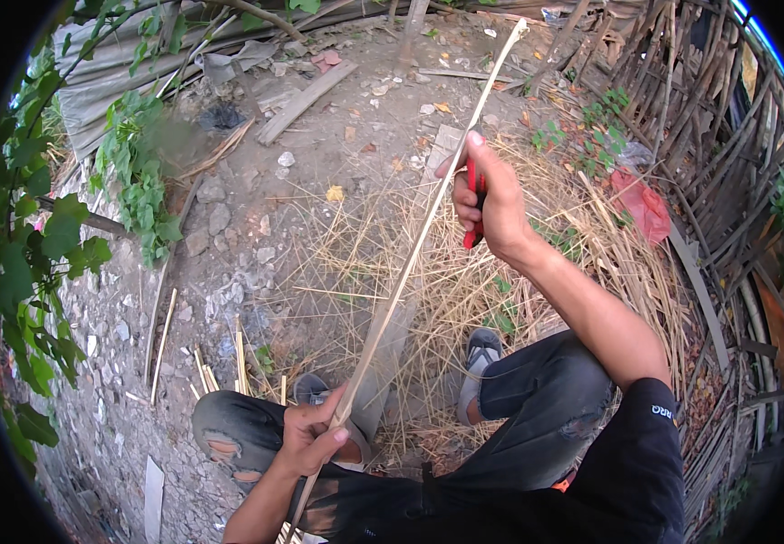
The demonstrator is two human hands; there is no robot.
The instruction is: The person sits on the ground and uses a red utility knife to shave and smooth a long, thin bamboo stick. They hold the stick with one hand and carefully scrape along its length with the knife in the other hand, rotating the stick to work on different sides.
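A long, pale strip of split bamboo (407,267) runs slantwise from my lap up to the far right. Near its lower part, my left hand (313,439) is closed around it. Higher up, my right hand (491,192) grips a red-and-black handled tool (473,201) against the strip. The tool's blade or working end cannot be made out, and my fingers cover part of its handle. Below the strip, a narrow wooden plank (394,343) lies on the ground between my feet.
Thin bamboo shavings (355,240) litter the ground ahead, with a thicker heap of strips (628,263) at the right. Several cut bamboo pieces (241,358) stand by my left knee. A stick fence (718,163) borders the right, leafy vines (56,236) the left. A loose board (306,102) lies farther off.
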